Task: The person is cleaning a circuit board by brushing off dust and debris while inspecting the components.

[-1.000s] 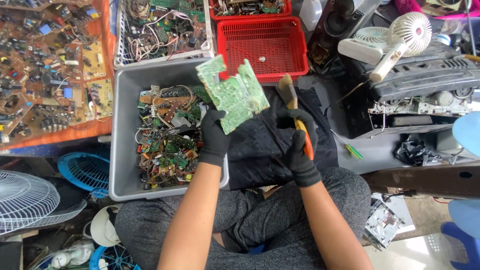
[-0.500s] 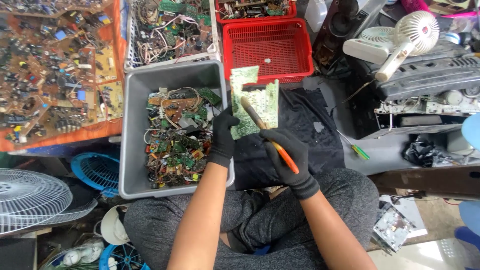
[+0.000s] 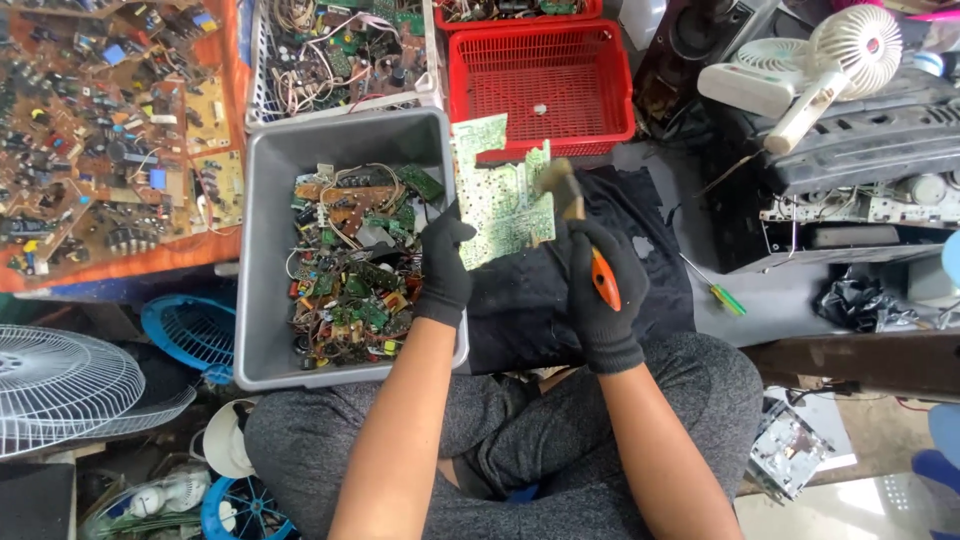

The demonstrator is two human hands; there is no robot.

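I see left hand (image 3: pixel 443 262) pinching green circuit board (image 3: pixel 500 195) upright, just right of grey bin (image 3: pixel 262 250), likely so its face is reachable | right hand (image 3: pixel 600 290) wrapped around orange-handled brush (image 3: pixel 580 235), bristles at board | red basket (image 3: pixel 545 85) beyond bin

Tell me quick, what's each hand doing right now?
Left hand: closed, holding the green circuit board.
Right hand: closed, holding an orange-handled brush.
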